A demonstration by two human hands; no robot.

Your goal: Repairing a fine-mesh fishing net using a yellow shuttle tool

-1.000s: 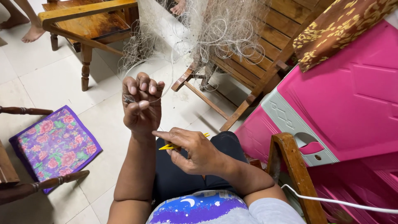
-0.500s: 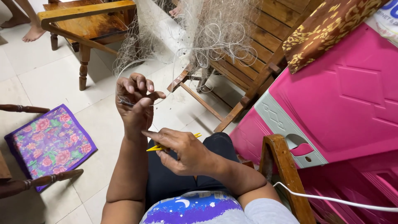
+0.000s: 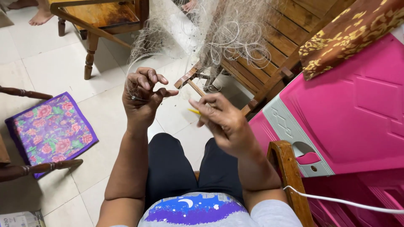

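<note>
Left hand (image 3: 143, 94) is raised at chest height, fingers curled and pinching a bit of fine pale fishing net (image 3: 227, 33); the strands run up from the fingertips to the bundle heaped over the slatted wooden chair (image 3: 269, 54) ahead. Right hand (image 3: 223, 120) sits just beside it, lower and to the right, closed around a thin yellow netting needle (image 3: 194, 111), only its tip showing past the fingers.

Doing the mesh work well, as I judge it: keep the pinched strand taut with the left hand, bring the needle tip in close to the pinch, pull straight so the loose line does not snag on the heap.

Containers: pink plastic cabinet (image 3: 349, 109) at right, door shut, contents hidden. No open container in view.

Around: purple floral cushion (image 3: 50, 130) on the tiled floor (image 3: 42, 63) at left, wooden table (image 3: 101, 17) behind, a white cable (image 3: 336, 201) crossing the wooden armrest (image 3: 290, 176).
</note>
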